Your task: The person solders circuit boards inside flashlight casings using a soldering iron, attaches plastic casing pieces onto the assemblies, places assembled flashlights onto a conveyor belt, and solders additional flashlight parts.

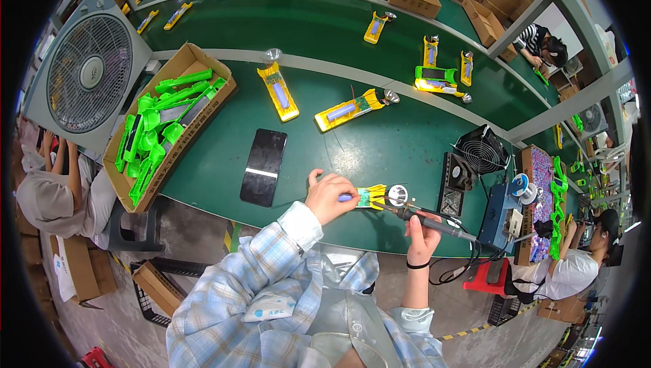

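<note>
My left hand [330,197] is closed around the left end of a yellow flashlight half-shell [380,196] at the table's near edge. A purple battery end [346,198] shows by its fingers, and a green circuit board [366,197] lies in the shell beside a round reflector [397,195]. My right hand [422,236] grips a soldering iron [444,226] by its dark handle. The iron's thin tip reaches left over the circuit board; whether it touches is too small to tell. Beyond my hands lie two more open yellow flashlights [349,110] with batteries and reflectors.
At left are a black phone [264,168], a carton [203,124] of green shells and a large fan [91,70]. On the right stand a small black fan [483,151], a blue soldering station [500,215] and a solder spool [522,188]. Several flashlights lie behind a rail; people sit nearby.
</note>
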`<action>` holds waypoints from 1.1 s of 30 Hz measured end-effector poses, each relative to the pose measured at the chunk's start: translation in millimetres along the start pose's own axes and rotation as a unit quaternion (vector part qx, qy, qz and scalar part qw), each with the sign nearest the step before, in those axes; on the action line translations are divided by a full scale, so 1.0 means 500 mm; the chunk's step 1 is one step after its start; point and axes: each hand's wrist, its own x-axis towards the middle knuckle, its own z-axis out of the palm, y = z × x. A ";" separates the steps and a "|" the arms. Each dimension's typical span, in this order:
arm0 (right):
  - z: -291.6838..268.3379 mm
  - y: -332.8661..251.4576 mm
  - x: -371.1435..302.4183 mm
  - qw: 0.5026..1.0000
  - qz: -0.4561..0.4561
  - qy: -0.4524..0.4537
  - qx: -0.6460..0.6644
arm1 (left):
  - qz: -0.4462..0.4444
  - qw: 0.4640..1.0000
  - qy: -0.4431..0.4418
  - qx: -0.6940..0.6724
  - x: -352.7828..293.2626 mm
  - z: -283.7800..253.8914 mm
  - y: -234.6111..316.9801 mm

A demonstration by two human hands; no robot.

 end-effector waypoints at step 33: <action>0.026 0.010 0.009 0.999 -0.001 -0.019 -0.041 | 0.022 0.999 0.032 0.025 -0.009 0.003 0.002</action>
